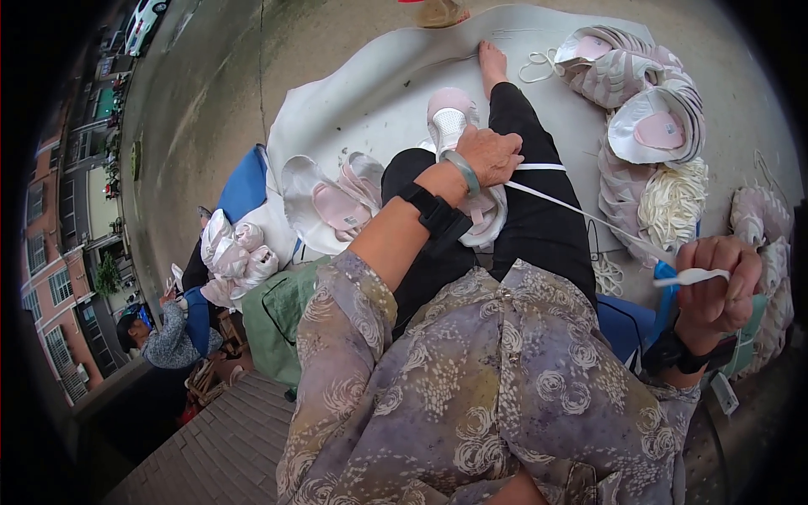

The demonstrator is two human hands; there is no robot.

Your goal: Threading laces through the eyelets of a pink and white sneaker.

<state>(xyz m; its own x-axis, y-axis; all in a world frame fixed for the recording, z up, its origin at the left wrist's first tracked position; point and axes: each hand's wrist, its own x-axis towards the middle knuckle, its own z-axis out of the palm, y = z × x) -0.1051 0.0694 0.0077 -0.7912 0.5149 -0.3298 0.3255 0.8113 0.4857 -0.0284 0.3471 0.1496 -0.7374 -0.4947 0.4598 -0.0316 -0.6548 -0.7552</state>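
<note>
At frame right, I see the right hand [722, 282] pinching a white lace [583, 210]; upper centre, left hand [490, 154] clamped on it.

A: Readable texts, numbers or signs?

B: None; the marks are too small or blurred to read.

A: Entries, with location?

B: Item one: round pink insole [655, 131], inside the front shoe [621, 133] of the stack at right; small greyish print, illegible. Item two: upper insole [592, 47], same side, farther off; faint print, illegible. Item three: long insole [335, 204], in the pale shoe [298, 178] beside the left knee; small mark, illegible.

A: Tags?

B: Item four: white tag [724, 394], lower right; surface too small to make out.
</note>
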